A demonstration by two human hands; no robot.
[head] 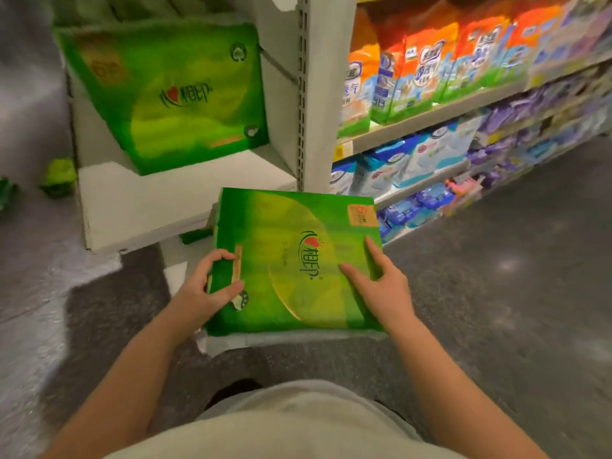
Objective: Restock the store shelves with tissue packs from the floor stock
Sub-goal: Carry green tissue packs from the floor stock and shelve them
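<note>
At the far left of the frame a couple of small green bundles [59, 176] lie on the floor [496, 293], too blurred to tell what they are. Just right of them stands the white shelf [132, 200] of the end unit, and on it a green tissue pack [165, 94] leans tilted on one corner against the back, its printed face outward where a shopper would see it. Below and to the right, at the middle of the frame, the person holds a second green pack [294, 260] flat, face up, just in front of the shelf's lower edge. The left hand [207, 286] grips the pack's left edge, thumb on top and fingers curled over the side, which looks like the carrying hold. The right hand [381, 286] lies on the top face near the right edge with fingers spread and nearly straight, seemingly steadying it rather than clamping. I judge the pack is on its way to the bare shelf space beside the first one. At the upper right, long aisle shelves [430, 120] carry orange, blue and purple packs.
</note>
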